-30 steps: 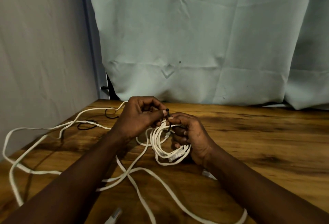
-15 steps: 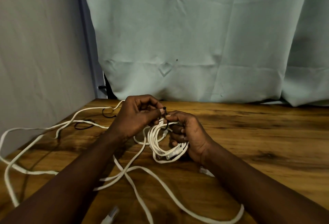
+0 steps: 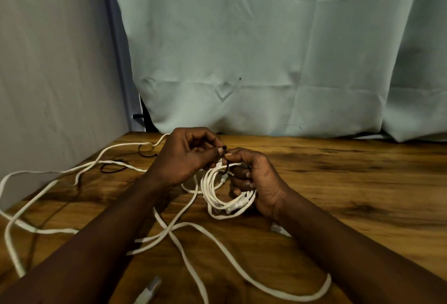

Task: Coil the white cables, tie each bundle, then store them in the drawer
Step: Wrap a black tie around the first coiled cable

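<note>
No text, label, brand, number or sign can be read anywhere in the view.

Wooden table [image 3: 350, 183] against pale curtain [image 3: 266, 50], grey wall [image 3: 48, 62] left.

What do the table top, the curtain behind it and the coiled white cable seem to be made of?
Table top: wood or wood-look laminate, matte, dark grain streaks. Curtain: pale cloth, soft creases and folds. Coiled cable: probably plastic-sheathed, smooth, bends into loops.
</note>
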{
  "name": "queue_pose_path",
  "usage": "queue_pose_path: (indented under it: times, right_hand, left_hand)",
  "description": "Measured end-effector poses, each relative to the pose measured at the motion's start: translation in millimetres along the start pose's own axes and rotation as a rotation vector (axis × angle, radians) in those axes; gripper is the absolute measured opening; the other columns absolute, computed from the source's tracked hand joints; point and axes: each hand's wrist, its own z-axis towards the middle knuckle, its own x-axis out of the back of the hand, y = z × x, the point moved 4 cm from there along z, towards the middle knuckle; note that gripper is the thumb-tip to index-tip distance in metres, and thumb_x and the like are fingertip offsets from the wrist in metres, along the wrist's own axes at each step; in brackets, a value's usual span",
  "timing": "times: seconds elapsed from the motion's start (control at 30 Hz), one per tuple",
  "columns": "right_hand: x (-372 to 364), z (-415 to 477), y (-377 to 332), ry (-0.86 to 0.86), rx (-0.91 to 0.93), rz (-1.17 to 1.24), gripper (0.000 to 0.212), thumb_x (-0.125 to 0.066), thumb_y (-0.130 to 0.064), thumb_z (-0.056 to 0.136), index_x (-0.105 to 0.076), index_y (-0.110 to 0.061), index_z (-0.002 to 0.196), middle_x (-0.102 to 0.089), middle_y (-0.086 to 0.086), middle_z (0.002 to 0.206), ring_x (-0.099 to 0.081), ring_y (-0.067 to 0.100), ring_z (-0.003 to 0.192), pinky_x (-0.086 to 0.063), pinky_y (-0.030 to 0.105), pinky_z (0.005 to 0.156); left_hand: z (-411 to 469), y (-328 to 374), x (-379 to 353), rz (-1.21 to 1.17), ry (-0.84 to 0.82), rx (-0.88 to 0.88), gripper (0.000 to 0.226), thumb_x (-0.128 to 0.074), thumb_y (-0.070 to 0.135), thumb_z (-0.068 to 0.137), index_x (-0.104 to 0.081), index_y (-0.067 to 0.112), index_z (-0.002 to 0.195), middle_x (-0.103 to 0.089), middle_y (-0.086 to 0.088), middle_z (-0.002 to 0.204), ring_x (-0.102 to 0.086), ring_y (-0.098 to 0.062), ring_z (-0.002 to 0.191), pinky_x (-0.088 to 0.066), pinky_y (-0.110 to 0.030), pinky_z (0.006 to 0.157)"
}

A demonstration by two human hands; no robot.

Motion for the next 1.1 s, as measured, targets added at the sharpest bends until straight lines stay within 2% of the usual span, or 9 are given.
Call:
queue_pose_path:
  times: [0.1,0.2,0.37,0.47,0.57,0.73,0.87,0.97,1.1]
  right_hand:
    - [0.2,-0.4,-0.3,0.005,-0.006,0.009,0.032,-0.052,-0.012,0.095,-0.071,-0.016,0.069,-0.027,-0.008,0.045,-0.021,0.006,0.033,-0.029,0.024,0.044]
    - [0.3,-0.5,0.1,0.007,-0.011,0.018,0.032,-0.053,-0.013,0.095,-0.071,-0.017,0.069,-0.027,-0.008,0.045,-0.022,0.006,0.033,-0.028,0.023,0.043]
    - [-0.6,1.1,0.0,-0.005,0.018,-0.02,0.019,-0.06,-0.016,0.098,-0.063,-0.013,0.079,-0.038,-0.004,0.048,-0.026,0.005,0.032,-0.029,0.022,0.042]
    - [-2.5,-0.5,-0.3,-0.026,0.046,-0.034,0.018,-0.065,-0.021,0.097,-0.064,-0.008,0.085,-0.065,0.006,0.067,-0.044,0.006,0.035,-0.034,0.018,0.036]
    - [-3.0,-0.7,0.3,-0.023,0.052,-0.052,0.021,-0.069,-0.024,0.094,-0.068,-0.005,0.089,-0.076,0.01,0.08,-0.057,0.01,0.045,-0.037,0.018,0.035]
    - [-1.3,0.1,0.5,0.03,0.072,-0.057,0.027,-0.073,-0.026,0.09,-0.068,-0.001,0.098,-0.073,0.013,0.078,-0.051,0.008,0.036,-0.036,0.017,0.034]
    - [-2.3,1.2,0.8,0.007,0.1,-0.037,0.045,-0.065,-0.038,0.096,-0.066,0.004,0.111,-0.072,0.017,0.083,-0.051,0.008,0.038,-0.036,0.019,0.035]
    - [-1.6,1.3,0.2,0.007,0.11,-0.048,0.022,-0.061,-0.034,0.1,-0.062,-0.012,0.101,-0.062,-0.001,0.059,-0.042,0.005,0.034,-0.033,0.019,0.035]
    - [-3.9,2.3,-0.4,0.008,0.126,-0.063,0.012,-0.062,-0.029,0.1,-0.065,-0.018,0.104,-0.062,-0.002,0.061,-0.044,0.005,0.036,-0.033,0.019,0.037]
  left_hand:
    - [0.4,1.2,0.6,0.051,-0.013,-0.033,0.006,-0.074,0.0,0.088,-0.075,0.005,0.092,-0.074,-0.017,0.08,-0.069,-0.045,0.072,-0.059,-0.052,0.065]
    - [-0.8,1.8,0.3,0.039,-0.007,-0.03,0.006,-0.074,0.0,0.088,-0.075,0.004,0.092,-0.074,-0.019,0.08,-0.068,-0.05,0.074,-0.058,-0.056,0.067]
    - [0.7,2.8,2.2,0.011,-0.063,-0.003,0.006,-0.069,0.002,0.093,-0.075,0.0,0.094,-0.074,-0.022,0.084,-0.071,-0.032,0.073,-0.06,-0.039,0.068]
    - [2.4,-0.3,2.8,-0.089,-0.102,0.087,0.016,-0.068,0.013,0.094,-0.075,-0.002,0.094,-0.073,-0.023,0.084,-0.069,-0.028,0.073,-0.059,-0.032,0.069]
    - [1.5,-4.3,1.4,-0.214,-0.103,0.22,0.025,-0.072,0.024,0.086,-0.074,0.0,0.092,-0.07,-0.017,0.077,-0.066,-0.024,0.073,-0.056,-0.027,0.067]
    - [1.5,-3.5,-3.0,-0.315,-0.049,0.31,0.006,-0.068,0.012,0.091,-0.07,0.007,0.088,-0.069,-0.012,0.086,-0.065,-0.015,0.075,-0.049,-0.022,0.06]
    - [2.8,0.2,-5.4,-0.328,0.025,0.253,0.011,-0.062,0.005,0.094,-0.067,0.006,0.085,-0.066,-0.01,0.074,-0.061,-0.014,0.064,-0.046,-0.022,0.054]
    - [3.9,2.7,-0.3,-0.287,0.082,0.202,0.012,-0.062,0.005,0.096,-0.067,0.005,0.085,-0.068,-0.019,0.077,-0.064,-0.017,0.059,-0.049,-0.023,0.052]
    - [5.5,3.1,8.3,-0.211,0.137,0.198,0.014,-0.062,0.007,0.096,-0.068,0.008,0.084,-0.075,-0.017,0.082,-0.065,-0.019,0.053,-0.045,-0.024,0.047]
